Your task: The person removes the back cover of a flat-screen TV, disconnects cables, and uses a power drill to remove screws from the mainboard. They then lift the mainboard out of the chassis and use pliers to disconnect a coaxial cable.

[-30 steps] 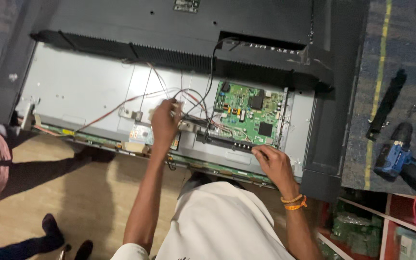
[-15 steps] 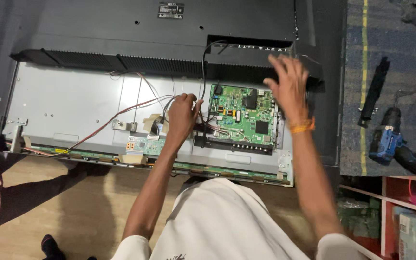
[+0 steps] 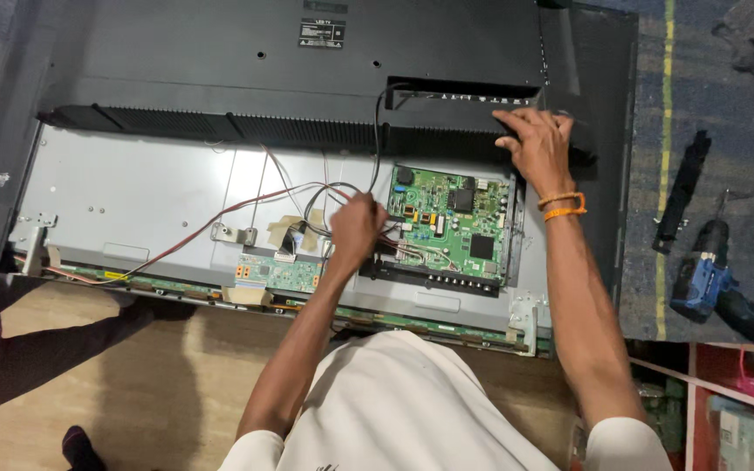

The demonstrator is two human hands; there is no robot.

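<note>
Both hands are on the opened flat-screen television: my left hand is curled shut among the bundle of wires just left of the green main circuit board, though I cannot tell exactly which wire it pinches. My right hand lies spread open, palm down, on the lower edge of the black back cover, above the board's right corner. Below the wires sits a smaller green board on the grey metal panel. Well off to the right, on the table, lie a blue cordless drill and a black strip.
</note>
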